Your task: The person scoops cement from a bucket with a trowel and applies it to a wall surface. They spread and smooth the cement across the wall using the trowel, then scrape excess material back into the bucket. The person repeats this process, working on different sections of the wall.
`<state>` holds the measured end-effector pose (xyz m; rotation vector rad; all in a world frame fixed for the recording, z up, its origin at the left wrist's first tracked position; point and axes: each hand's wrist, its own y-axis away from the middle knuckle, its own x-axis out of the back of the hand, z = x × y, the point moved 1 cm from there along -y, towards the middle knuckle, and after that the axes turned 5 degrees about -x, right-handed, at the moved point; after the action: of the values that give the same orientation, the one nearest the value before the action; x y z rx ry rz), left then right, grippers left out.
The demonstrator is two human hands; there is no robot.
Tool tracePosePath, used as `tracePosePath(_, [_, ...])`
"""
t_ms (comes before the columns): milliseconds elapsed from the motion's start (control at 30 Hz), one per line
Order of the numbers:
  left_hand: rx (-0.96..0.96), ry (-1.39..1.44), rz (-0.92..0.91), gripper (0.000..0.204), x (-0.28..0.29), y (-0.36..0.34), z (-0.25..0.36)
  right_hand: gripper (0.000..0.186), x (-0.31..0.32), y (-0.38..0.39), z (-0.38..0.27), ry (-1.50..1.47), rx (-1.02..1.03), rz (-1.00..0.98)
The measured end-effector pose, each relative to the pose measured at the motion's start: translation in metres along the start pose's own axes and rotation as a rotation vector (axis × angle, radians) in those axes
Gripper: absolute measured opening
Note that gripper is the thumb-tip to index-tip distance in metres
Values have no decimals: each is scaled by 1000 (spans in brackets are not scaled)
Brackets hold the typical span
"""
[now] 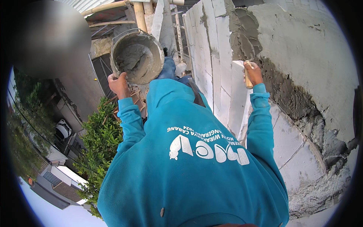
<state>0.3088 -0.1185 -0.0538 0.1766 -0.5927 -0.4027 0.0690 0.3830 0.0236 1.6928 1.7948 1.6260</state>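
My left hand [118,84] grips the rim of a grey bucket [137,56] that holds wet grey mortar and is tipped toward me. My right hand [253,73] is closed around the wooden handle of a trowel [247,80], held against a wall of white blocks [213,56]. Beside that hand, rough grey plaster [302,49] covers the wall, with a dark wet strip along its edge. Both arms wear teal sleeves, and my teal shirt [189,159] with white lettering fills the lower middle. The trowel's blade is hidden.
Bamboo scaffold poles [140,15] rise behind the bucket. Far below on the left lie a green tree [100,143], rooftops [56,178] and a white car [62,128]. Bare white blocks [298,159] with mortar joints continue down the right.
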Motion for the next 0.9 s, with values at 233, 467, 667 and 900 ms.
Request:
tracePosePath(233, [5, 63, -84, 27, 24, -6, 21, 34, -117, -85, 44, -390, -42, 144])
tracePosePath(467, [-21, -99, -184, 24, 39, -21, 66, 34, -163, -143, -10, -608, -10, 292])
tracePosePath(667, [-84, -139, -249, 25, 35, -35, 95, 32, -178, -114, 10, -953, -173, 308])
tracePosePath(900, [-86, -85, -362, 25, 6, -52, 119, 34, -194, -70, 51, -1162, -288, 448])
